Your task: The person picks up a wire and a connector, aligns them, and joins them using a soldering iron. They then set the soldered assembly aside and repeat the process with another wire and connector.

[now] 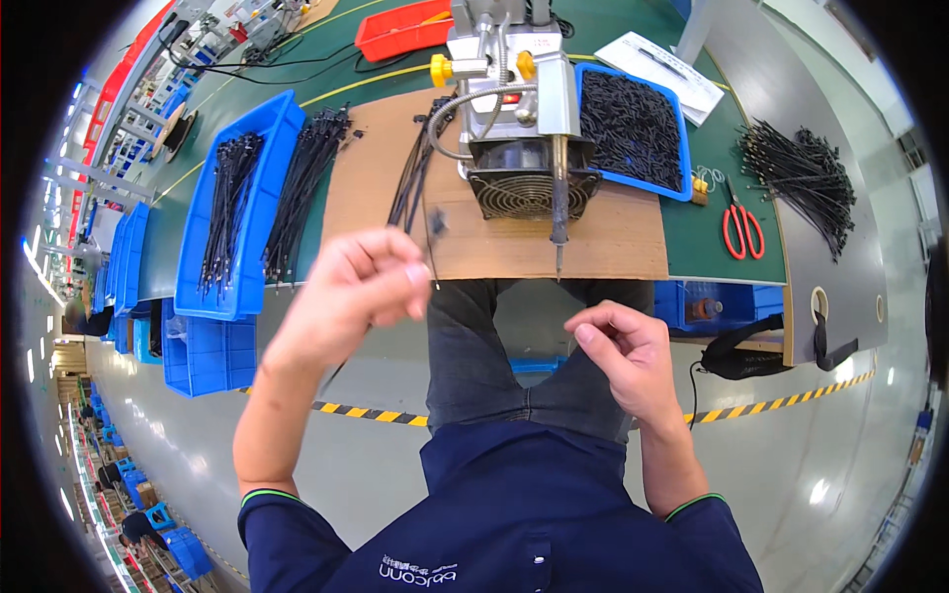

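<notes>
My left hand [371,285] is raised at the cardboard's front edge, its fingers curled in and partly smeared by motion. A thin black cable [337,374] trails below it and seems to come from the fingers. Beside its fingertips, several black cables [409,193] lie on the cardboard, one end reaching over the edge. Close by is a small dark blurred piece [438,221]. My right hand [631,358] hovers over my right thigh, thumb and forefinger drawn together; anything between them is too small to make out. Ahead stands a hot-air machine [514,119] with a round fan grille and pointed nozzle.
Cardboard [603,245] covers part of the green table. A blue tray [269,188] of cables and a loose cable bundle [308,188] lie left. Right are a blue bin of short black tubes [633,128], red-handled scissors [743,230] and another cable bundle [806,183]. A red tray [395,32] sits behind.
</notes>
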A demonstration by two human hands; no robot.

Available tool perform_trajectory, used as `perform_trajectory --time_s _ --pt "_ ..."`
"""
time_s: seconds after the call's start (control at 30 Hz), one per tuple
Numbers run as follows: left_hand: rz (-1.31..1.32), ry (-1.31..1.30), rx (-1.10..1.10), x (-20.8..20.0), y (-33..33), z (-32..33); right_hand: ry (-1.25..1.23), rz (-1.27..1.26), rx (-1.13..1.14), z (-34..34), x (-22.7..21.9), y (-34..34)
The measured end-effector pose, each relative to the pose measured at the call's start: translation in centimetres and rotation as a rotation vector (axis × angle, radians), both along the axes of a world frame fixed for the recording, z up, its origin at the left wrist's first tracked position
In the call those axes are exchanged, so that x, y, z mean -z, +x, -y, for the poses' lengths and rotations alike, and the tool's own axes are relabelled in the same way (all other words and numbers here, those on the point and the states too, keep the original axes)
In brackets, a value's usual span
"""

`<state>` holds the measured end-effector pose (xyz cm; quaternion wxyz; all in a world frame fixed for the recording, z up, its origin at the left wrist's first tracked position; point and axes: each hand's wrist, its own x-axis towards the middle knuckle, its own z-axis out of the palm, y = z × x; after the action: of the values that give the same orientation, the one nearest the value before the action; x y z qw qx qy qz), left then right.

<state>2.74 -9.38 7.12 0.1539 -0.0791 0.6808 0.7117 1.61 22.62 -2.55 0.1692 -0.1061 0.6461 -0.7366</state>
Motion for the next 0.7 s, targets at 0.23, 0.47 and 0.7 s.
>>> perform_trajectory --time_s 0.23,0.47,0.7 --pt "0.208 0.189 0.237 5.4 2.1 -5.5 0.088 -0.119 0.007 -0.3 -1.2 -0.6" --pt "0.203 0.193 0.21 7.4 3.4 -7.0 0.654 -0.548 0.359 -3.8 -0.2 -12.1" --pt "0.161 0.297 0.09 9.1 4.5 -7.8 1.132 -0.572 0.219 -1.8 -0.7 -21.2"
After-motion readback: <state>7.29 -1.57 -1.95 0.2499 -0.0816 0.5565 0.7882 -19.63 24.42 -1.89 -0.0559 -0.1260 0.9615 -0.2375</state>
